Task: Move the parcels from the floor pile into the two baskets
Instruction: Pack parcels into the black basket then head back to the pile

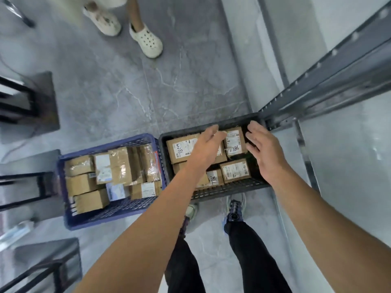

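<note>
Both hands are over the dark grey basket (224,190), which stands on the floor just in front of the person's feet, side by side with the blue basket (105,216). Between the hands lies a small labelled cardboard parcel (234,142), in the far right part of the grey basket, label up, and it seems to rest a little on the parcels around it. Its long axis runs away from the person, so its two long sides face the two hands. The left hand (208,144) reaches across from the left, with its fingertips at the far left corner of this parcel; I cannot tell if they pinch it or only touch it. The right hand (264,151) is spread flat with straight fingers, holds nothing, and its palm faces the right long side from just beside it. I judge that the person is settling this parcel into place, and both hands are about equally near. Both baskets are already quite full of parcels, and no floor pile is in view, so the task seems close to its end.
</note>
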A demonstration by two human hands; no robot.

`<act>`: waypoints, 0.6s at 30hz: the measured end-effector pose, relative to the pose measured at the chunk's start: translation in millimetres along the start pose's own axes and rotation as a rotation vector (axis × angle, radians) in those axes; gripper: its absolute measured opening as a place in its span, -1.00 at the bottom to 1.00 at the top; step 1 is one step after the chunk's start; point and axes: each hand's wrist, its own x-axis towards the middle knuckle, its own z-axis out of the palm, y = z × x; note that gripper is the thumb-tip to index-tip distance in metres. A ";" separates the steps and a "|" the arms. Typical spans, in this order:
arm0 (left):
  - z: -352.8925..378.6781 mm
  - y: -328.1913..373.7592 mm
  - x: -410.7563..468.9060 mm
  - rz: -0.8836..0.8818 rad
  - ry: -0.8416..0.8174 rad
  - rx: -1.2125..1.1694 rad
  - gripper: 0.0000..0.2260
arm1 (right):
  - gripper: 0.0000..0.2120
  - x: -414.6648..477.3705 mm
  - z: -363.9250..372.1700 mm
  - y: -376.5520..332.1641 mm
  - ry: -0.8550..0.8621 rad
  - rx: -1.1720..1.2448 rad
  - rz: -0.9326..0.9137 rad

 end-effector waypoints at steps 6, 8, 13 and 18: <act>-7.5 53.1 -81.0 0.065 -0.085 0.020 -0.53 | -0.61 -110.4 -4.4 -43.3 0.117 0.151 -0.063; -5.6 69.9 -108.1 0.090 -0.139 0.057 -0.55 | -0.58 -146.4 -8.6 -54.8 0.182 0.228 -0.091; 9.4 107.5 -173.7 0.167 -0.321 0.162 -0.57 | -0.69 -239.2 -13.8 -84.0 0.325 0.325 -0.168; 36.8 134.3 -233.2 0.260 -0.492 0.255 -0.76 | -0.54 -318.4 -29.2 -83.0 0.481 0.401 -0.273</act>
